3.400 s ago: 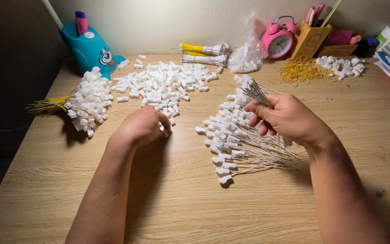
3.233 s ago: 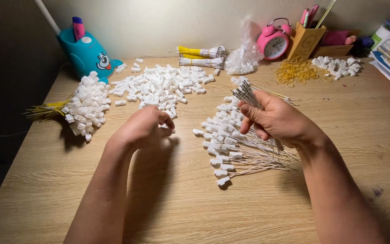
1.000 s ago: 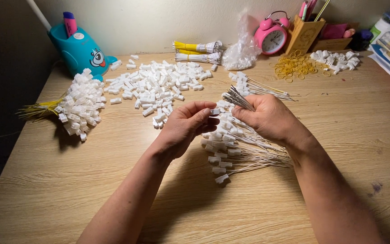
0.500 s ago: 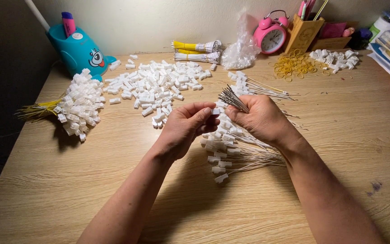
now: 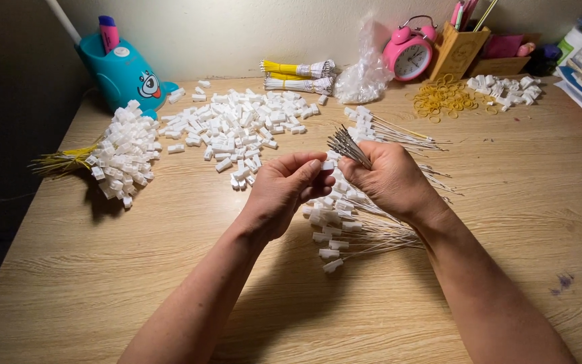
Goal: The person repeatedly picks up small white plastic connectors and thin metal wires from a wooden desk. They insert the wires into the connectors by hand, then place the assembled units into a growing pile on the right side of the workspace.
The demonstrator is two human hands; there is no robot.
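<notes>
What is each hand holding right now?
Left hand: closed, pinching a small white connector.
Right hand: closed around a bundle of thin wires.

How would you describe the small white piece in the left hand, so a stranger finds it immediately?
Start at the wooden table. At its centre the two hands nearly meet. The white connector is pinched in the left hand fingertips, raised off the table, unlike the loose pile behind.
</notes>
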